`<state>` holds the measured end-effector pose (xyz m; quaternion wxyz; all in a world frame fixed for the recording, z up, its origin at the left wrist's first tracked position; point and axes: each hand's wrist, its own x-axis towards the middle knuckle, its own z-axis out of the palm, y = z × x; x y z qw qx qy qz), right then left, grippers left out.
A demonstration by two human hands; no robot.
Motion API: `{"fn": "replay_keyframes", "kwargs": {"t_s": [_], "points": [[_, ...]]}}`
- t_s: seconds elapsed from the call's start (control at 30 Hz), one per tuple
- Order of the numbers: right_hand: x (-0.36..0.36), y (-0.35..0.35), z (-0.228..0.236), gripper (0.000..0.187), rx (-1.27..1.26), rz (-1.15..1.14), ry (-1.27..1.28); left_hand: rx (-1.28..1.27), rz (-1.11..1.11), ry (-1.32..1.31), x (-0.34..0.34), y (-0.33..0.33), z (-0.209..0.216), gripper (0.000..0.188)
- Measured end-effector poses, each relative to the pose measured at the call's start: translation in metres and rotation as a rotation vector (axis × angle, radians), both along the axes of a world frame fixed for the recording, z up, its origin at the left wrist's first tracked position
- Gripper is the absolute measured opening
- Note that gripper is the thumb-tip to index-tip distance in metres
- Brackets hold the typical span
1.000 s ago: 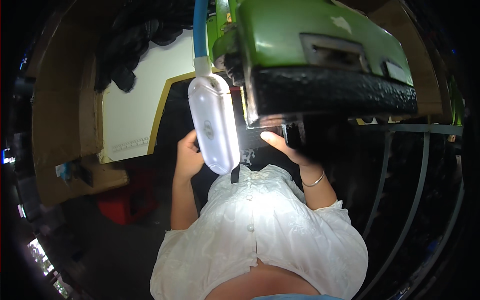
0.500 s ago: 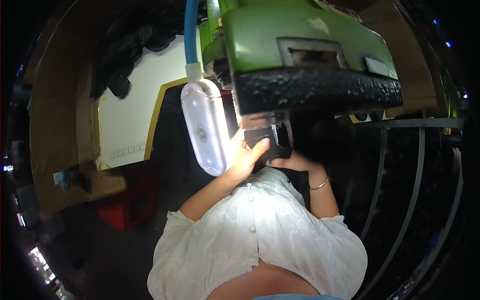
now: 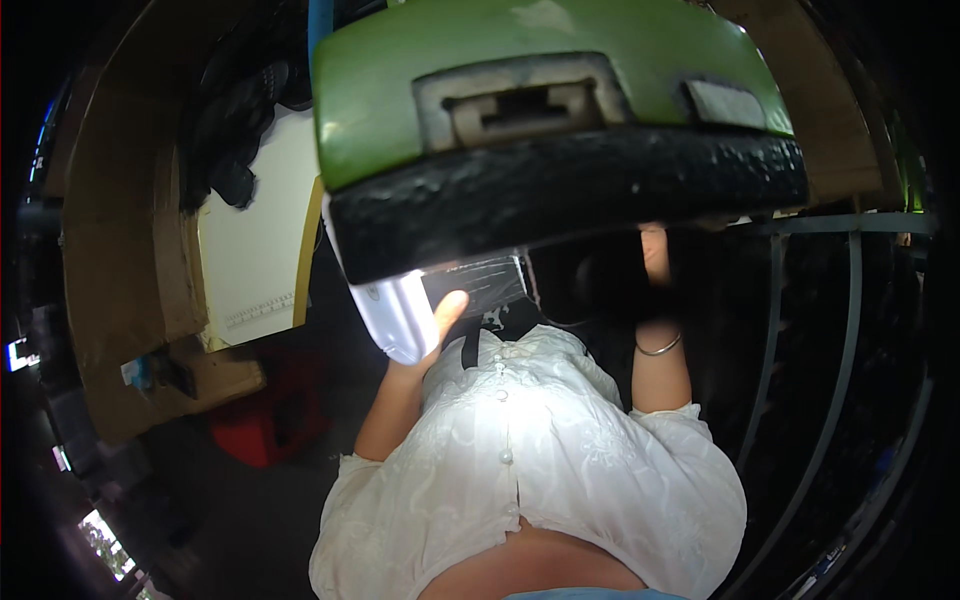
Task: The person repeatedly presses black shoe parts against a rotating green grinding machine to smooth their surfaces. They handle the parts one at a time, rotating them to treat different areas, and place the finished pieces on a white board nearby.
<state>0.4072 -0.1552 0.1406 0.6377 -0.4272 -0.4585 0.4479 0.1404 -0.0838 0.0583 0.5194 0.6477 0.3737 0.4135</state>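
A green machine head (image 3: 560, 60) with a black lower edge hangs across the upper middle and hides much of what lies under it. Below its edge shows a flat black piece (image 3: 482, 288) with pale lines across it, lit brightly. My left hand (image 3: 448, 315) is closed on the near left end of this piece, thumb on top, its other fingers hidden. A white lamp (image 3: 395, 315) glows just in front of that wrist. My right hand (image 3: 654, 255) reaches up to the machine's underside on the right; dark shapes cover most of it, and its grip is hidden.
At left a white board (image 3: 255, 225) with a yellow edge lies beside a cardboard wall (image 3: 125, 220). Black pieces (image 3: 235, 180) are heaped on it. A red stool (image 3: 265, 425) stands low at left, and a metal rack (image 3: 850, 300) runs along the right.
The machine head now sits further left in view and covers more of the lamp. My hands have spread apart, the right one moving right and up, while the left still holds the black piece.
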Motion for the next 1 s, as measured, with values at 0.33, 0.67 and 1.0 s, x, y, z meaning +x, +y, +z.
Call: {"fn": "replay_keyframes", "kwargs": {"t_s": [0.33,0.67,1.0], "points": [[-0.053,0.028,-0.015,0.062,-0.076,0.080,0.108,-0.291,-0.262,0.068,-0.040,0.020,0.004,0.045],[-0.004,0.014,0.006,0.027,-0.032,-0.240,-0.842,0.199,-0.361,0.528,0.051,0.002,-0.002,0.038],[0.140,-0.063,-0.041,0.030,-0.363,-1.051,-1.147,0.722,0.561,0.792,-0.035,0.175,-0.001,0.060]]}}
